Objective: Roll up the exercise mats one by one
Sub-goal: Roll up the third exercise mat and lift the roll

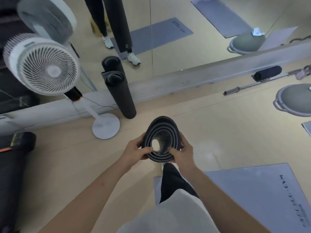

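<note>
A rolled dark mat (162,130) stands upright in front of me, and I look down into its spiral end. My left hand (134,150) grips its left side with the thumb on the rim. My right hand (182,153) holds the right side, fingers hooked over the coils. A second rolled dark mat (122,96) leans against the mirror wall just beyond. A flat grey mat (252,190) with printed lettering lies on the floor at the lower right, under my feet.
A white pedestal fan (42,64) stands at the left with its round base (106,126) near the mats. A grey balance dome (294,98), a barbell bar (252,84) and a black roller (267,73) lie at the right. The mirror reflects everything. Black equipment (15,157) sits at the far left.
</note>
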`<state>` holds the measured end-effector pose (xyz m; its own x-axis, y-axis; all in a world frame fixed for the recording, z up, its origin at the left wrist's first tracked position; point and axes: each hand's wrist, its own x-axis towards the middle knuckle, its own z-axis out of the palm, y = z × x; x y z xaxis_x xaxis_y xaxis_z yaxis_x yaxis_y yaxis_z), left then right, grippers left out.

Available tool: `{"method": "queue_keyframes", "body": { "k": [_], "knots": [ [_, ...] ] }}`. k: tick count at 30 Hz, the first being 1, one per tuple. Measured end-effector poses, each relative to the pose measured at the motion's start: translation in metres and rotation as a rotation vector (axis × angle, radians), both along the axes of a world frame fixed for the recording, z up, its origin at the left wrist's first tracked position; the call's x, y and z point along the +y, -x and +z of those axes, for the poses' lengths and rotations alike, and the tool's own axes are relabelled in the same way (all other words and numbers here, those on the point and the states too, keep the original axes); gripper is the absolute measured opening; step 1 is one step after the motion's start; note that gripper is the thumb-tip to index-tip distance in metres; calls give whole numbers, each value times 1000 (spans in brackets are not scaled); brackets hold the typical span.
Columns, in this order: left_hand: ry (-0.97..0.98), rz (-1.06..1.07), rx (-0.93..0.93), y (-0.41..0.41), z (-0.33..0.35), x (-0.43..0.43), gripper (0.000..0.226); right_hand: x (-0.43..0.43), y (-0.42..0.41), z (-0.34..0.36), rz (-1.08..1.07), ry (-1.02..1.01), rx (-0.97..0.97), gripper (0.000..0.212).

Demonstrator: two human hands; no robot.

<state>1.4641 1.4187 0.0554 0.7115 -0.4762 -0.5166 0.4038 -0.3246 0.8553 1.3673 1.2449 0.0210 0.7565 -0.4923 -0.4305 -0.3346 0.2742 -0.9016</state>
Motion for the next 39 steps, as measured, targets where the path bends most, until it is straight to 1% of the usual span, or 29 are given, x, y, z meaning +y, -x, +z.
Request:
{"method": "queue_keyframes", "body": {
  "k": [5, 8, 11, 15, 19, 23, 28, 34, 35, 39],
  "knots": [
    [-70, 59, 53, -102, -10, -61, 54, -61, -112, -16, 40, -27, 43, 77],
    [-66, 196, 100, -155, -18, -93, 59, -97, -174, -12, 76, -37, 58, 76],
    [-90, 305, 141, -205, -27, -124, 60, -127, -234, -13, 89, -59, 115, 73],
    [-93, 362, 177, -269, -43, -152, 58, -153, -305, -18, 85, -97, 176, 73],
    [-99, 378, 192, -334, -69, -166, 50, -165, -377, -36, 106, -100, 226, 74],
    [-111, 371, 199, -396, -105, -175, 54, -172, -445, -65, 111, -81, 288, 73],
    [-126, 426, 211, -457, -146, -179, 54, -173, -520, -106, 106, -19, 380, 70],
    [-144, 443, 219, -524, -191, -172, 75, -167, -591, -147, 137, 38, 429, 70],
    [-160, 444, 211, -535, -197, -170, 73, -165, -603, -153, 146, 49, 433, 70],
    [-214, 467, 174, -568, -212, -167, 51, -158, -644, -174, 178, 46, 435, 73]
  ]
}}
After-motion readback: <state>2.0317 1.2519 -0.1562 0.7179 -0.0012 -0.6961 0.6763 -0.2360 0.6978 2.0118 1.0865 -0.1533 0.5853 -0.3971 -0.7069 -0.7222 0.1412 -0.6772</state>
